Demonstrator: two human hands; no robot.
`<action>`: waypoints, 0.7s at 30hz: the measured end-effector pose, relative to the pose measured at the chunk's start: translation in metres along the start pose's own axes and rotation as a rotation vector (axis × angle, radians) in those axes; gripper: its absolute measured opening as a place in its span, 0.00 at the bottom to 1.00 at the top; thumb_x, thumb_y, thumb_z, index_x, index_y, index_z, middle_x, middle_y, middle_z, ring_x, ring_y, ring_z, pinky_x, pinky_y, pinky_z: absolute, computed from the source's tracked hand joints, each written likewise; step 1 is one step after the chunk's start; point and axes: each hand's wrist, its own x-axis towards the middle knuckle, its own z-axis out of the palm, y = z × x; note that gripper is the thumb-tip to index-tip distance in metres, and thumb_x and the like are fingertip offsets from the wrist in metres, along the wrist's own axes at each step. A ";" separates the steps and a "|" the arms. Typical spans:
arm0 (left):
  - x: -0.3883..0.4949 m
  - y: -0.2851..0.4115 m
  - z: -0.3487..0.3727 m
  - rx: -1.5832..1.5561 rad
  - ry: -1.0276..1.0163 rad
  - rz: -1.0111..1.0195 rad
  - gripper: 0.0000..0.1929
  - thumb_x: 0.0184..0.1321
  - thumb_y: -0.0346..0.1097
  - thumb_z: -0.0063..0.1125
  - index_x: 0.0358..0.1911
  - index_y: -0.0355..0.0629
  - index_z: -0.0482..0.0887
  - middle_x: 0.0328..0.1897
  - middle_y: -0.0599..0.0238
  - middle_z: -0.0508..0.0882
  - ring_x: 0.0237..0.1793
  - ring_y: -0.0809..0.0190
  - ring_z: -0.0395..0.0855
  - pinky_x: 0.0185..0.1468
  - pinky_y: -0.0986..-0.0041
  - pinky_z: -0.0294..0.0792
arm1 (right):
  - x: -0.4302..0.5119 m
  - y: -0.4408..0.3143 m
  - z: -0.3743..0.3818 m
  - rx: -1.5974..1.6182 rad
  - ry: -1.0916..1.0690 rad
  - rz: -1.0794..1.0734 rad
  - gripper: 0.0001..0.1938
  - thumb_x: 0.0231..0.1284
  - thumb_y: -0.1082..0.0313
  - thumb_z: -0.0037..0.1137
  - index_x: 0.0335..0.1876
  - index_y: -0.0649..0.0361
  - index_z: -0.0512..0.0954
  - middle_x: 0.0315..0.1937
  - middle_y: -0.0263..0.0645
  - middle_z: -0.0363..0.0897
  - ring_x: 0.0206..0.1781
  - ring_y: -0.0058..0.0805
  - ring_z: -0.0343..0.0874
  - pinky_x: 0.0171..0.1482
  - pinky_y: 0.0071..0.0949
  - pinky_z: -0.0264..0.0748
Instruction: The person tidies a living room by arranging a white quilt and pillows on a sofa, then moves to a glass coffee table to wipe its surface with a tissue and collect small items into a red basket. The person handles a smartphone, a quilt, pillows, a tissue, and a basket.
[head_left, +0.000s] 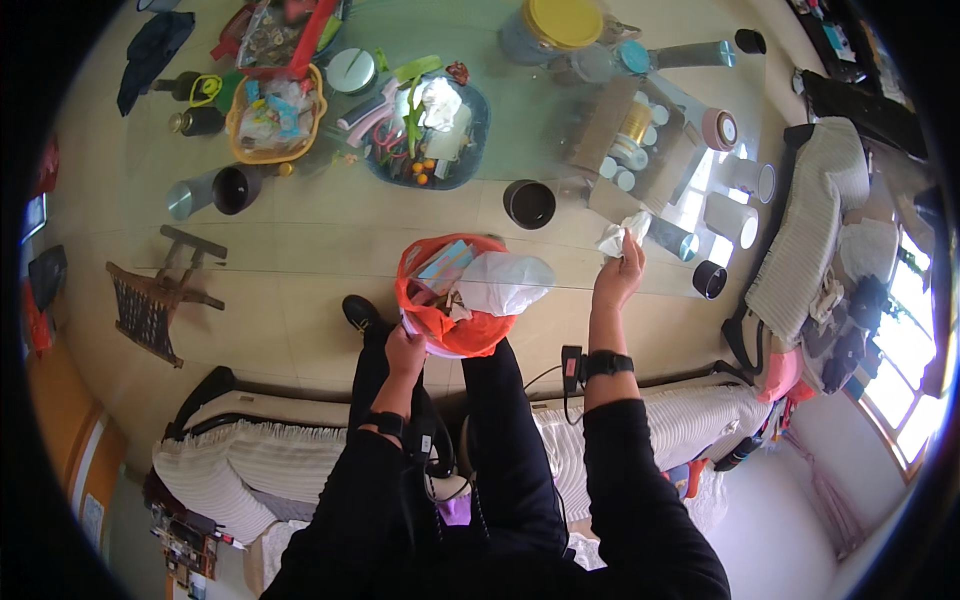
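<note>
With my left hand (406, 351) I grip the near-left rim of a trash bin lined with a red plastic bag (480, 335). A crumpled white plastic bag (506, 283), a light blue packet (448, 264) and paper scraps fill it. My right hand (619, 276) is raised to the right of the bin, its fingers closed on a crumpled white tissue (625, 234), near the glass table's front edge (570, 283). Just beyond the tissue lies an open cardboard box (616, 202) of white-lidded containers. Between box and bin, farther back, stands a dark cup (529, 205).
On the glass table are a blue tray (482, 142) of mixed items, a yellow basket (321, 112), a yellow-lidded bucket (562, 22) and several cups. A small wooden stool (146, 311) is at the left. Covered sofas (262, 450) lie behind me and at the right.
</note>
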 end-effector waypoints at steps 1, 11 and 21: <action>-0.001 0.001 0.000 0.031 0.031 0.057 0.09 0.48 0.33 0.51 0.31 0.36 0.79 0.21 0.53 0.81 0.21 0.53 0.84 0.27 0.66 0.75 | -0.002 0.003 0.006 -0.011 0.005 0.093 0.26 0.46 0.87 0.40 0.52 0.57 0.77 0.47 0.49 0.76 0.52 0.44 0.74 0.55 0.35 0.70; -0.001 0.015 -0.019 0.036 0.022 0.037 0.10 0.47 0.32 0.51 0.33 0.36 0.80 0.22 0.52 0.82 0.21 0.53 0.84 0.27 0.67 0.75 | -0.156 -0.132 0.018 0.374 -0.747 -0.112 0.30 0.35 0.87 0.39 0.49 0.56 0.79 0.46 0.51 0.72 0.51 0.49 0.72 0.55 0.37 0.68; 0.015 0.016 -0.066 -0.054 0.105 -0.065 0.10 0.48 0.30 0.52 0.34 0.33 0.79 0.22 0.54 0.82 0.20 0.55 0.84 0.23 0.68 0.77 | 0.085 -0.255 0.119 0.264 -0.209 -0.384 0.24 0.42 0.81 0.42 0.48 0.58 0.79 0.44 0.50 0.77 0.47 0.46 0.73 0.53 0.39 0.68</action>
